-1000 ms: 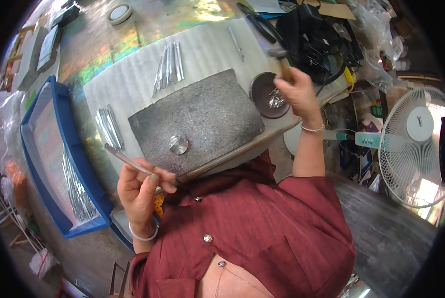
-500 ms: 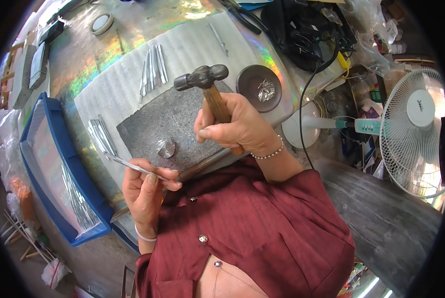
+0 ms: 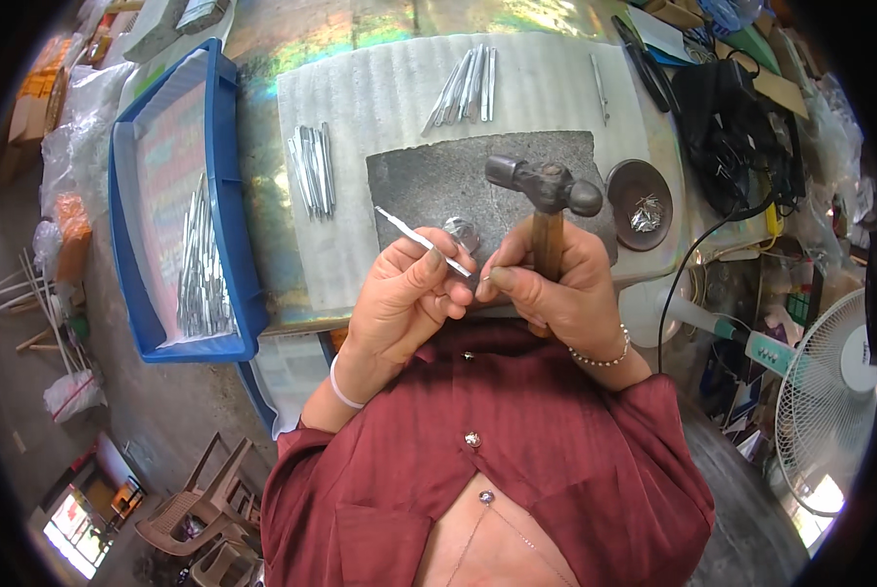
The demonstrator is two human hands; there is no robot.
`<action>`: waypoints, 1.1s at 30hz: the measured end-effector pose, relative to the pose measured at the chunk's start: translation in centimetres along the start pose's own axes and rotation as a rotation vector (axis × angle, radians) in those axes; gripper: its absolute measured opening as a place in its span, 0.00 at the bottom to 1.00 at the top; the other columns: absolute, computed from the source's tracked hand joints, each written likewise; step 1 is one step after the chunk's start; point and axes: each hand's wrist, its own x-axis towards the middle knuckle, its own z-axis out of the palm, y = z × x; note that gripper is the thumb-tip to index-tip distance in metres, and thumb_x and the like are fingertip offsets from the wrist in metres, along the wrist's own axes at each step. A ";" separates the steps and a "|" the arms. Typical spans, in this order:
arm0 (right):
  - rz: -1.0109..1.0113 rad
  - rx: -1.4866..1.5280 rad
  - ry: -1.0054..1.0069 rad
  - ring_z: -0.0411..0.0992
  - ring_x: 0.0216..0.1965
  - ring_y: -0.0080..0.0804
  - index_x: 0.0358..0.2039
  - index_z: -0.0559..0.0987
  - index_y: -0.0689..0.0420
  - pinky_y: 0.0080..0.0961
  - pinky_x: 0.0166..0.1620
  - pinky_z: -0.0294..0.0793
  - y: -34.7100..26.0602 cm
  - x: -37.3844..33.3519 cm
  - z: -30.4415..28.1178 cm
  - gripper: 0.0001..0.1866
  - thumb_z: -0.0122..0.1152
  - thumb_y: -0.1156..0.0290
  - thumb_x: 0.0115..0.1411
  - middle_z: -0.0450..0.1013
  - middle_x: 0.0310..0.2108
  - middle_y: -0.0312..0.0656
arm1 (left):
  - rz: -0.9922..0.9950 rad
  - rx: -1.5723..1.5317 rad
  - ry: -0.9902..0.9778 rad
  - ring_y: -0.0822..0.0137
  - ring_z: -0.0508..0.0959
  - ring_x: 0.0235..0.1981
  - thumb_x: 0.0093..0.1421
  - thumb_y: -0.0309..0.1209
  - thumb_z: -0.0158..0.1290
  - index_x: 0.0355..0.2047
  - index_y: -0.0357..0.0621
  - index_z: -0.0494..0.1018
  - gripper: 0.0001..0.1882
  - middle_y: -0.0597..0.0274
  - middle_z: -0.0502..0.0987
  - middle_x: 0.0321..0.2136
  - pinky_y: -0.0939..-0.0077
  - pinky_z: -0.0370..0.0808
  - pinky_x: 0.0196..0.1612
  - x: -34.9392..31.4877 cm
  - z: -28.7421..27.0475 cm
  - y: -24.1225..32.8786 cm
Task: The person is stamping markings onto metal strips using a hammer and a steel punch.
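My left hand (image 3: pixel 399 293) pinches a slim silvery metal rod (image 3: pixel 404 228), its far end pointing up and left. Wrapped in my right hand (image 3: pixel 577 279) is a ball-peen hammer (image 3: pixel 546 186), head up, on a wooden handle. The thumb and forefinger of that same hand pinch at the rod's near end, over a tiny bit too small to make out. Just beyond my fingers, a round shiny metal block (image 3: pixel 461 232) rests on a dark grey slab (image 3: pixel 399 176). A brown dish (image 3: pixel 640 174) of small silvery pieces (image 3: pixel 647 212) stands right of the slab.
Bundles of similar rods (image 3: pixel 313 171) lie on a white foam sheet (image 3: pixel 360 83), with a single thin rod (image 3: pixel 599 90) at the right. A blue tray (image 3: pixel 231 196) holds more rods at the left. A black bag (image 3: pixel 717 127) and a fan (image 3: pixel 834 391) are at the right.
My hands have come together, and the rod's near end now meets my right fingertips. The hammer stays in my right hand. The whole view has turned and shifted.
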 end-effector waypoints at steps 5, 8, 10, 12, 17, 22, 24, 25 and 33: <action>-0.063 -0.134 -0.017 0.60 0.13 0.11 0.31 0.71 0.61 0.09 0.14 0.54 0.5 0.2 0.7 0.06 0.58 0.73 0.59 0.73 0.22 0.37 | -0.027 -0.027 0.022 0.67 0.79 0.27 0.62 0.31 0.49 0.39 0.36 0.69 0.10 0.51 0.76 0.33 0.79 0.79 0.27 -0.1 -0.4 -0.1; -0.102 -0.290 0.008 0.60 0.15 0.10 0.30 0.72 0.62 0.10 0.16 0.55 0.7 0.2 0.7 0.07 0.59 0.72 0.59 0.72 0.21 0.35 | -0.038 -0.046 0.038 0.68 0.79 0.27 0.62 0.31 0.49 0.39 0.37 0.69 0.10 0.52 0.77 0.33 0.80 0.79 0.27 -0.2 -0.3 -0.2; -0.127 -0.345 0.017 0.62 0.17 0.11 0.30 0.73 0.62 0.10 0.18 0.57 0.7 0.1 0.7 0.07 0.59 0.72 0.59 0.72 0.21 0.34 | -0.046 -0.058 0.044 0.68 0.79 0.27 0.62 0.31 0.49 0.40 0.37 0.69 0.10 0.52 0.77 0.33 0.80 0.79 0.27 -0.3 -0.1 -0.2; -0.120 -0.365 0.016 0.64 0.18 0.12 0.30 0.73 0.62 0.10 0.20 0.59 0.4 0.0 0.8 0.07 0.59 0.72 0.58 0.72 0.21 0.34 | -0.075 -0.095 0.053 0.69 0.79 0.26 0.63 0.32 0.49 0.40 0.38 0.69 0.10 0.53 0.77 0.32 0.80 0.79 0.26 -0.4 -0.1 -0.2; -0.209 -0.417 0.002 0.69 0.23 0.15 0.29 0.74 0.62 0.13 0.25 0.67 0.8 0.1 0.5 0.07 0.60 0.72 0.58 0.73 0.22 0.34 | -0.093 -0.100 0.075 0.69 0.79 0.25 0.63 0.32 0.48 0.40 0.39 0.69 0.09 0.54 0.78 0.32 0.81 0.78 0.26 -0.3 -0.1 -0.3; -0.235 -0.577 0.050 0.62 0.16 0.19 0.30 0.73 0.60 0.19 0.22 0.63 1.0 0.4 0.6 0.07 0.62 0.74 0.55 0.66 0.16 0.35 | -0.092 -0.122 0.070 0.70 0.79 0.25 0.63 0.32 0.49 0.39 0.40 0.69 0.09 0.55 0.78 0.32 0.82 0.78 0.26 -0.2 0.0 -0.1; -0.259 -0.674 0.063 0.62 0.16 0.22 0.31 0.72 0.60 0.20 0.22 0.63 1.1 0.3 0.5 0.07 0.61 0.75 0.55 0.65 0.16 0.36 | -0.078 -0.119 0.100 0.70 0.79 0.26 0.63 0.32 0.49 0.39 0.41 0.69 0.09 0.55 0.78 0.33 0.82 0.78 0.26 -0.1 -0.1 -0.2; -0.284 -0.770 0.071 0.62 0.15 0.25 0.31 0.72 0.60 0.21 0.22 0.63 1.2 0.3 0.5 0.07 0.61 0.75 0.55 0.64 0.16 0.37 | -0.079 -0.119 0.102 0.70 0.79 0.26 0.63 0.32 0.49 0.39 0.41 0.69 0.09 0.55 0.78 0.33 0.82 0.78 0.26 0.0 -0.1 -0.2; -0.531 -0.812 0.112 0.71 0.19 0.34 0.34 0.70 0.60 0.26 0.24 0.69 1.9 0.7 1.3 0.11 0.62 0.78 0.52 0.68 0.20 0.42 | 0.091 0.077 0.124 0.69 0.79 0.26 0.63 0.31 0.49 0.39 0.40 0.70 0.08 0.51 0.77 0.35 0.79 0.78 0.28 -0.1 0.1 -0.4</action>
